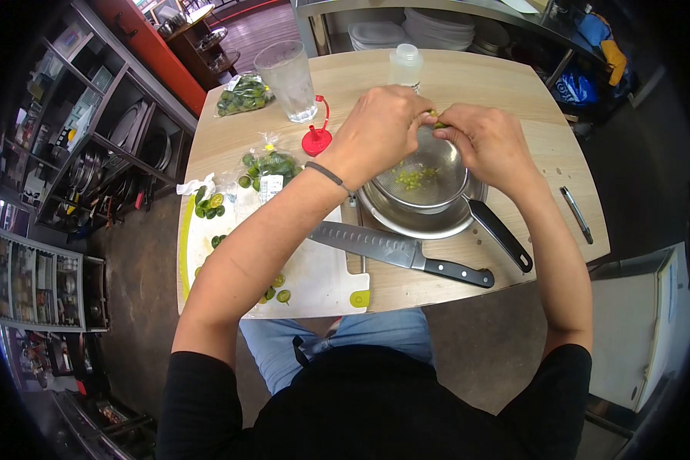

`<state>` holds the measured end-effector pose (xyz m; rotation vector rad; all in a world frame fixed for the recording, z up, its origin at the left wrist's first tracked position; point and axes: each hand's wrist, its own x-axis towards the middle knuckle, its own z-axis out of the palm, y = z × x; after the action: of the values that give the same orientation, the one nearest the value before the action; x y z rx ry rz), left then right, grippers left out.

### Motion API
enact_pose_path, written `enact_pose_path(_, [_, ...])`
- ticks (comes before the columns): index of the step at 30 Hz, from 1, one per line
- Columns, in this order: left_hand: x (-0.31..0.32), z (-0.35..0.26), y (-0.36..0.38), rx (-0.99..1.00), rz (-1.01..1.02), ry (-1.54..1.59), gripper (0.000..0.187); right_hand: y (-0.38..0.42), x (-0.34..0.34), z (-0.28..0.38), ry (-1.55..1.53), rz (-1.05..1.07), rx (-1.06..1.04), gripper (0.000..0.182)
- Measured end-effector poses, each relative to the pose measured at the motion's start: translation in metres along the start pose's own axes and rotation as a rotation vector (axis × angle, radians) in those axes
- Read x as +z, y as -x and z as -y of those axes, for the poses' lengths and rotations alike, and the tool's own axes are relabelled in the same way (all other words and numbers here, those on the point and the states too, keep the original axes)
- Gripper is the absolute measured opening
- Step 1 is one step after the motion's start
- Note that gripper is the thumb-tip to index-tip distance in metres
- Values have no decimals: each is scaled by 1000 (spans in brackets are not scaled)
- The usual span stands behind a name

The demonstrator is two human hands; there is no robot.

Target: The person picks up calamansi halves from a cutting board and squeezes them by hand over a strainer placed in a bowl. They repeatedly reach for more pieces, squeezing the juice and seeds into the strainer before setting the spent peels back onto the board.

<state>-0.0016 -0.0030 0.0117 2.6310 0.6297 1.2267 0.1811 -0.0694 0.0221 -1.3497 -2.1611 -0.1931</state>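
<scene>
Nearest me, at lower centre of the frame, my jeans (391,333) show below the table edge. Just beyond, left of centre, the white cutting board (322,284) carries cut green fruits (284,296), and my knife (383,245) lies with its blade over the board's edge and its black handle on the wooden table (552,169). At centre right, the strainer (422,178) sits over the steel bowl (437,227), yellow-green pulp (414,178) in its mesh. Above it, in the upper middle, my left hand (391,119) and right hand (489,138) meet, the fingertips of both closed on a small fruit piece (435,117). Farther off, upper left, are a bag of green fruits (272,167), a red cap (317,141), a glass (287,80) and another bag (243,96); a bottle (405,66) stands at top centre, behind my left hand.
</scene>
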Motion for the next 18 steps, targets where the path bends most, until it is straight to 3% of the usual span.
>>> enact_pose_path(11, [-4,-4,-7,44,-55,-43,13,-3,-4,-1,3,-88,-30,11])
enact_pose_path(16, [-17,-14,-14,54,-239,-6,10,-8,-12,4,-116,-103,60,15])
enact_pose_path(17, [-15,-9,-10,52,-239,-7,10,-7,-12,5,-169,-85,114,17])
enact_pose_path(18, [-9,-1,-3,46,-114,-68,10,-4,-5,3,-170,-85,113,17])
